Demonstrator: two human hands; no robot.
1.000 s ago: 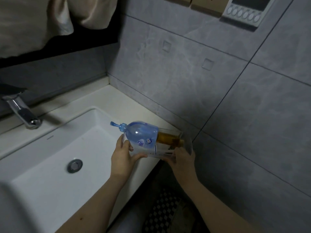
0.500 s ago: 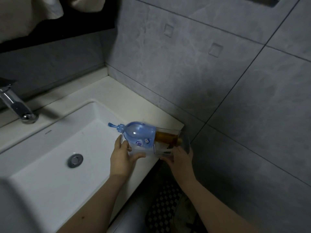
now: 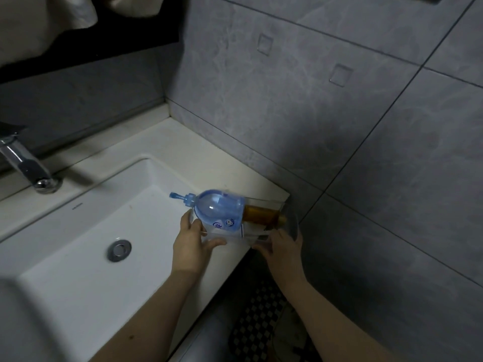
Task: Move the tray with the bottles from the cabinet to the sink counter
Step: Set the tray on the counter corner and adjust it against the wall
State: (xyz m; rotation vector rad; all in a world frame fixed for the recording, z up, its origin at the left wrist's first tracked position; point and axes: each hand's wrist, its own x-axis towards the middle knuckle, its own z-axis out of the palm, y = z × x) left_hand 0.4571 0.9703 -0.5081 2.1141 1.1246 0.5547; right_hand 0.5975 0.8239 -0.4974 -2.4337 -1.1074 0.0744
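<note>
A clear plastic tray (image 3: 288, 226) is held over the front right corner of the white sink counter (image 3: 209, 158). In it are a blue pump bottle (image 3: 218, 210), its nozzle pointing left, and an amber bottle (image 3: 261, 214) behind it. My left hand (image 3: 192, 241) grips the tray's left end, thumb along the front. At the tray's right end, my right hand (image 3: 283, 248) holds on just past the counter's edge. I cannot tell whether the tray's base touches the counter.
The white basin (image 3: 86, 231) with its metal drain (image 3: 119, 250) lies left of the tray. A chrome tap (image 3: 26, 165) stands at the back left. Grey tiled wall (image 3: 339, 126) rises right behind the counter. A checkered mat (image 3: 257, 325) lies on the floor below.
The tray with both bottles has stayed near the counter's front right corner, sinking slightly. The view has tilted down, so the wall panel at the top has left the frame.
</note>
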